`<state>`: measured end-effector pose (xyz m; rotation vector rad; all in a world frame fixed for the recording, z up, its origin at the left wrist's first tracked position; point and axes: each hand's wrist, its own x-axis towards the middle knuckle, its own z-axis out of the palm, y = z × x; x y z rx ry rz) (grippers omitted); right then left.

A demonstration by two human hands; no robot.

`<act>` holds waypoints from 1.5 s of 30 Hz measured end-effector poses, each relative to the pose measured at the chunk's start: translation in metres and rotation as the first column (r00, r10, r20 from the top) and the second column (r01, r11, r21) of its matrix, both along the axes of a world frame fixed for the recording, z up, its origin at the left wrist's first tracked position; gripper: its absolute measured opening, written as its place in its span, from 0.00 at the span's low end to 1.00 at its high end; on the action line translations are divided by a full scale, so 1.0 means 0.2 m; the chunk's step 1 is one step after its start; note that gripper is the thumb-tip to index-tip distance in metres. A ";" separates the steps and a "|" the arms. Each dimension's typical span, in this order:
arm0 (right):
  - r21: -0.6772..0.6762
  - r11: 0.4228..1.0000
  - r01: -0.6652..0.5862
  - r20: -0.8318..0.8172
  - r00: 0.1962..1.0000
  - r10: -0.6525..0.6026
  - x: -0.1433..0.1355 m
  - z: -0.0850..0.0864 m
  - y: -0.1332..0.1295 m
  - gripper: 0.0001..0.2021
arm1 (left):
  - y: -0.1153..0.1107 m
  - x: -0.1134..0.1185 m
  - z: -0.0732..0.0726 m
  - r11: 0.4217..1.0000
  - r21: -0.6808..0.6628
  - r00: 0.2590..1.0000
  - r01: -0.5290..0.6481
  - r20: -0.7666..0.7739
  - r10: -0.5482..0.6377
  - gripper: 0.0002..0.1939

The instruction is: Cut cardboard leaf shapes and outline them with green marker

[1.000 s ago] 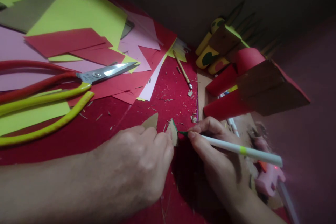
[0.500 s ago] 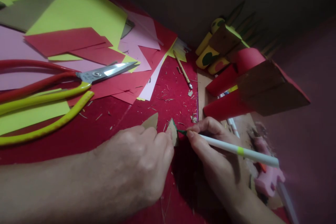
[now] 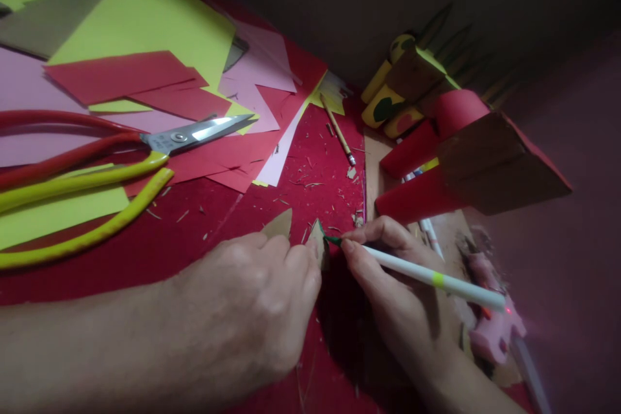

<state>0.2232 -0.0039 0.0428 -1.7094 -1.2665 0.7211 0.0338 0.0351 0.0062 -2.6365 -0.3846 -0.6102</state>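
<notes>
My left hand (image 3: 272, 304) is closed, its fingertips pinching a small pointed cardboard piece (image 3: 319, 246) with a green line along its right edge. A second pointed cardboard piece (image 3: 280, 225) lies just behind my left knuckles. In my right hand (image 3: 402, 291) is a white marker (image 3: 412, 268) with a yellow-green band, held between thumb and fingers. The marker's green tip touches the right edge of the small cardboard piece. My left palm side and lower fingers are hidden from view.
Large scissors (image 3: 179, 137) with red and yellow handles lie at left on yellow, pink and red paper sheets (image 3: 160, 26). A pencil (image 3: 339, 132) lies beyond my hands among scraps. Red tube-and-cardboard model (image 3: 504, 162) stands right, near a pink glue gun (image 3: 495, 336).
The marker in my right hand has shifted slightly left, and its tip is now against the cardboard edge. My left hand has hardly moved.
</notes>
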 end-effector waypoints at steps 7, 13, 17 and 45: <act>0.005 1.000 0.013 0.050 0.999 -0.013 0.00 0.01 0.00 0.06 | 0.01 0.00 0.00 1.000 0.012 1.000 -0.020 0.004 0.019 0.19; -0.001 1.000 0.002 0.071 0.997 -0.002 -0.01 0.02 0.01 0.06 | 0.01 0.01 0.00 1.000 -0.018 1.000 -0.002 -0.008 0.001 0.18; 0.010 1.000 -0.006 0.067 0.998 0.005 -0.02 0.01 0.01 0.05 | 0.00 0.01 0.01 0.998 -0.056 1.000 0.002 -0.016 -0.003 0.12; 0.012 1.000 0.004 0.096 0.995 -0.005 -0.03 0.02 0.03 0.05 | 0.00 0.01 -0.01 0.997 -0.077 1.000 0.006 -0.020 -0.007 0.04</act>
